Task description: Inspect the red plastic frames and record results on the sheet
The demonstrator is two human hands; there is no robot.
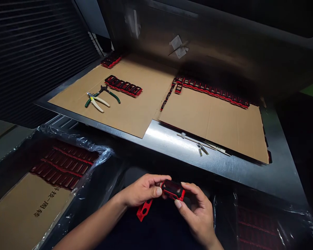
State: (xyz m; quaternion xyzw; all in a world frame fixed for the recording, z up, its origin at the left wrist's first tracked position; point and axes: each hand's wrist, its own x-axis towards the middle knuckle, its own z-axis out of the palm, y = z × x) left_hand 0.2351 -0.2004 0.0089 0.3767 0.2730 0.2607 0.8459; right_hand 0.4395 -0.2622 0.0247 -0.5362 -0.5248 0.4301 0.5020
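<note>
Between my two hands is a small red and black plastic frame (173, 188) with an oblong window, held in front of my body below the table edge. My left hand (150, 187) grips its left end with thumb and fingers. From under that same hand hangs a flat red plastic strip (145, 210) with round holes; how it is held is hidden. My right hand (197, 205) pinches the frame's right end, thumb below and index finger above.
Cardboard sheets (130, 118) cover much of the metal table (169, 135). On them lie two pliers (97, 100), a row of frames (123, 86) and a longer row (214, 91). Small metal pieces (202, 149) lie near the edge. A plastic-lined box (101, 156) of frames stands left.
</note>
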